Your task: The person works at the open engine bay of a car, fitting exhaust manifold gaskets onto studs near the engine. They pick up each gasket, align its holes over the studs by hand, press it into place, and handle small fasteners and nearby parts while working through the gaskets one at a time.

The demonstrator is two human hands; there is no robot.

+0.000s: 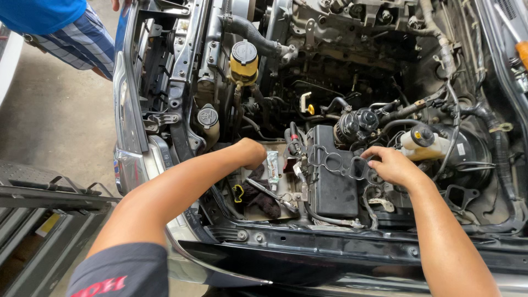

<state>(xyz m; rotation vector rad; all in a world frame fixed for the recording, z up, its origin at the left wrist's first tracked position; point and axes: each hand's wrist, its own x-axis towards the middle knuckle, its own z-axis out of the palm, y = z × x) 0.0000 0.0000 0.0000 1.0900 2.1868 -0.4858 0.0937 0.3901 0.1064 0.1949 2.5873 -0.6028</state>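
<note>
An open engine bay (341, 66), crowded with hoses and dull metal, stands on a grey concrete floor (55, 121). On a black plastic box (330, 187) lies a thin looped gasket (335, 162), its right end pinched by the right hand (391, 165). The left hand (250, 152) curls downward, grip hidden, near a small tube (273, 166).

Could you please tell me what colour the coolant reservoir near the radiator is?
Yellow, with a black cap; the coolant reservoir shows in the head view.
</note>
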